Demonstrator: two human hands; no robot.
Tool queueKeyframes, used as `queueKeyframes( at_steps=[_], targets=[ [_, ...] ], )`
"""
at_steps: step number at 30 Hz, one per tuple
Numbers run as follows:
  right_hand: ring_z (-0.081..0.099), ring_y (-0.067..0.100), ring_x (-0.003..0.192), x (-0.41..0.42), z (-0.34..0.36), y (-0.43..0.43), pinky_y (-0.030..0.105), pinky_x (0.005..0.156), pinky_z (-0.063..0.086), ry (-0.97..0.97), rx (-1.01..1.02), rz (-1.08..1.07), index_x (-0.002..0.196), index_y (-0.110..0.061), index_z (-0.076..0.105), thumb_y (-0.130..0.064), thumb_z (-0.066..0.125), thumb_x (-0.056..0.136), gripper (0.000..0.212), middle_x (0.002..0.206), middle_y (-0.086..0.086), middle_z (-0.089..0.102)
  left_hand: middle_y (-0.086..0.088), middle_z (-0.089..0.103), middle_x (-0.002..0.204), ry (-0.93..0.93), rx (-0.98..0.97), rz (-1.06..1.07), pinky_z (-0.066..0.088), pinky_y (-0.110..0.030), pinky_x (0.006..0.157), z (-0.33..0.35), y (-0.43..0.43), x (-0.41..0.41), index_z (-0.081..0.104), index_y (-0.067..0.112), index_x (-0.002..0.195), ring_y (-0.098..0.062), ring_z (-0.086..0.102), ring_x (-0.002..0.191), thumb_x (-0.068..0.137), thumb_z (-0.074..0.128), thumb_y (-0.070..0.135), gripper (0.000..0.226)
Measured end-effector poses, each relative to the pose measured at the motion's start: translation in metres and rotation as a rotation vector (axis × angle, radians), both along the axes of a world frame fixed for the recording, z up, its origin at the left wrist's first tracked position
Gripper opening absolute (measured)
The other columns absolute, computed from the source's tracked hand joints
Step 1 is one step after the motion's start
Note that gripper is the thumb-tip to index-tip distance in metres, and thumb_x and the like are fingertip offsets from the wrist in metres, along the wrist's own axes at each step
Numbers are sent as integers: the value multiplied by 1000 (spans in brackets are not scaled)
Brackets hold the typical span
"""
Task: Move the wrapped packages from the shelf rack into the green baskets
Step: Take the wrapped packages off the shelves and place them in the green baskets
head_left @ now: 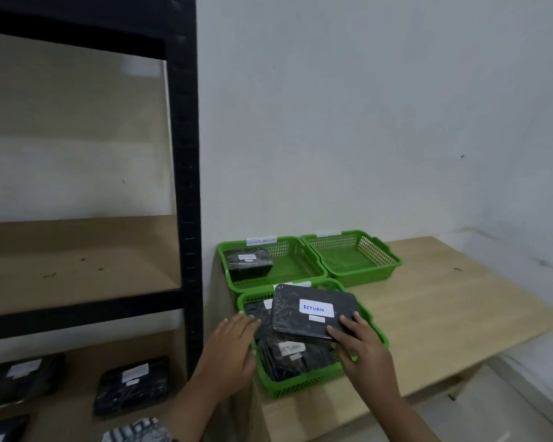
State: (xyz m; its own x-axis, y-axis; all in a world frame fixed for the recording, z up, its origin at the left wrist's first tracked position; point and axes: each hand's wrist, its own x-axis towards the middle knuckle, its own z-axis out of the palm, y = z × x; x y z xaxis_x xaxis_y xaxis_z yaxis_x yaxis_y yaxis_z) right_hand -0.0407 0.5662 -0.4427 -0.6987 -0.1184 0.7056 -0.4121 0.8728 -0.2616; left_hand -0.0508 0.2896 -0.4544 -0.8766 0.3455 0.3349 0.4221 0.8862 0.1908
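A black wrapped package (307,314) with a white "RETURN" label lies tilted on top of the near green basket (304,386). My right hand (361,346) grips its near right corner, thumb on top. My left hand (232,346) rests with straight fingers on the basket's left rim, touching the packages inside. Another labelled package (296,355) lies underneath in that basket. The far left green basket (296,261) holds one package (248,261). The far right green basket (353,255) holds nothing. Two more packages (131,386) (20,379) sit on the rack's lower shelf.
The black metal shelf rack (186,186) stands at the left, its upright post right beside the baskets. Its middle shelf (77,266) is bare wood. The baskets sit on a light wooden table (444,314) against a white wall.
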Motion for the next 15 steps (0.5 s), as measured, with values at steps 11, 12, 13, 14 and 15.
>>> queueKeyframes(
  at_steps=[11, 12, 13, 14, 15],
  targets=[
    [66, 38, 99, -109, -20, 20, 46, 68, 59, -101, 16, 49, 85, -23, 78, -2, 91, 48, 44, 98, 10, 73, -3, 35, 147, -92, 80, 183, 18, -39, 113, -18, 28, -90, 33, 15, 143, -22, 23, 139, 87, 41, 32, 58],
    [66, 38, 99, -123, -22, 15, 46, 70, 59, -110, 9, 54, 85, -23, 78, -2, 91, 48, 44, 98, 10, 73, -4, 34, 148, -97, 84, 194, 18, -39, 113, -21, 26, -100, 33, 15, 143, -22, 22, 139, 88, 42, 31, 58],
    [67, 38, 99, -136, -23, 9, 45, 71, 58, -123, 8, 60, 85, -23, 78, -2, 91, 49, 45, 98, 9, 73, -5, 32, 149, -105, 79, 210, 17, -39, 114, -24, 24, -111, 31, 14, 143, -22, 20, 139, 89, 41, 31, 57],
    [66, 37, 99, -150, -25, 3, 44, 72, 57, -139, 14, 69, 86, -24, 78, -2, 91, 49, 44, 99, 9, 73, -5, 29, 150, -117, 76, 228, 15, -38, 114, -27, 22, -121, 29, 14, 144, -22, 18, 140, 91, 41, 30, 57],
    [66, 36, 100, -163, -27, -4, 43, 72, 57, -157, 23, 82, 87, -25, 78, -3, 90, 50, 44, 99, 9, 73, -5, 27, 151, -130, 80, 247, 14, -38, 115, -30, 19, -132, 26, 14, 145, -22, 17, 141, 93, 41, 28, 56]
  ],
)
